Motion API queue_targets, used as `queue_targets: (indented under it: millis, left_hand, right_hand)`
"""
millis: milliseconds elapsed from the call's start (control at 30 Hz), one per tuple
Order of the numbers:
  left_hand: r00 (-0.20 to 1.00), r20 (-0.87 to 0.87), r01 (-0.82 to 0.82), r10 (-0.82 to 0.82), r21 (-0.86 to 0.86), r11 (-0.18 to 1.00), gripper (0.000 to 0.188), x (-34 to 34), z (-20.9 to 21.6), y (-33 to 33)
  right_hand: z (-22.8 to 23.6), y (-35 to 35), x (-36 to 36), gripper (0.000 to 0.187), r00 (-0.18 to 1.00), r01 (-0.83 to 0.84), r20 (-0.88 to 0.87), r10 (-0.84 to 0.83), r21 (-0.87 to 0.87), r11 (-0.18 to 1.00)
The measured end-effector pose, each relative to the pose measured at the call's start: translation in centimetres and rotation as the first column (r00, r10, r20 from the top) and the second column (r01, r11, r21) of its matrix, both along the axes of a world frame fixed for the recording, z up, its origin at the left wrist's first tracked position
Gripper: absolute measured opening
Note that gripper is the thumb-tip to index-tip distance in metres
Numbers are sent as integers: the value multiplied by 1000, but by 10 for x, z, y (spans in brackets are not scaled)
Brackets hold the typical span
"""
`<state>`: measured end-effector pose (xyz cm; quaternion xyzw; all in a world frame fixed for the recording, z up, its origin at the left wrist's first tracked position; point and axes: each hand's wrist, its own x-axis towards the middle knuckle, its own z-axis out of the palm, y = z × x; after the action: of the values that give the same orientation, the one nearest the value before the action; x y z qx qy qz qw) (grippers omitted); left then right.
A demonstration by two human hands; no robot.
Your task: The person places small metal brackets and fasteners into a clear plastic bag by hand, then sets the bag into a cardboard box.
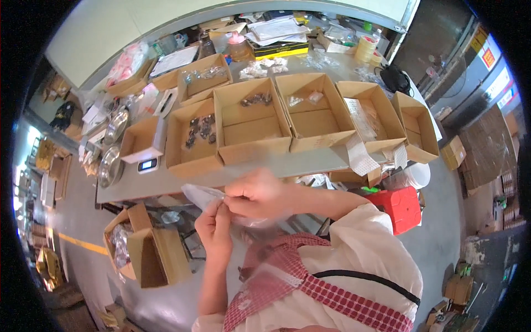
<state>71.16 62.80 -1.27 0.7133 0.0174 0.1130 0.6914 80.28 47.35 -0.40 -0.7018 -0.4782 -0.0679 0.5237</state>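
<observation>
My left hand [214,226] and my right hand [255,193] are close together below the front edge of the grey table [166,180]. Both pinch a clear plastic bag [200,195], which sticks out to the left of my fingers and hangs crumpled under my right hand. The bag's contents cannot be made out. Just beyond my hands stands a row of open cardboard boxes: one with dark small parts [194,138], one with a few metal parts [251,119], one with small clear packets [315,110].
Further open boxes [371,119] extend right along the table. A small scale [148,164] and metal bowls [110,166] sit at the left. On the floor stand open cartons [146,249] left of me and a red case [399,207] on the right. Papers and tape rolls clutter the back.
</observation>
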Motion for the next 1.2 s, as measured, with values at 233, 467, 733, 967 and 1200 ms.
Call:
queue_targets:
  millis: [233, 467, 733, 967, 1200]
  left_hand:
    - [918, -72, 371, -389, -187, 909, 18, 127, 24, 55]
    - [585, -43, 784, -810, -226, 578, 16, 228, 52, 43]
    - [658, -44, 751, -752, -26, 660, 20, 287, 57, -23]
    - [756, -21, 651, -654, -67, 756, 23, 349, 67, -95]
    - [782, -243, 566, -574, -109, 817, 24, 407, 56, -136]
  right_hand:
    - [44, 8, 88, 25, 940, -94, -341, 4, -248, 964]
    - [74, -19, 116, 15, 763, 8, -636, -115, -169, 986]
    - [69, -62, 165, 14, 882, 420, -123, -456, -235, 877]
    - [65, -121, 241, 19, 844, 537, 86, -530, -98, 838]
    - [45, -161, 311, 20, 791, 577, 374, -484, -192, 794]
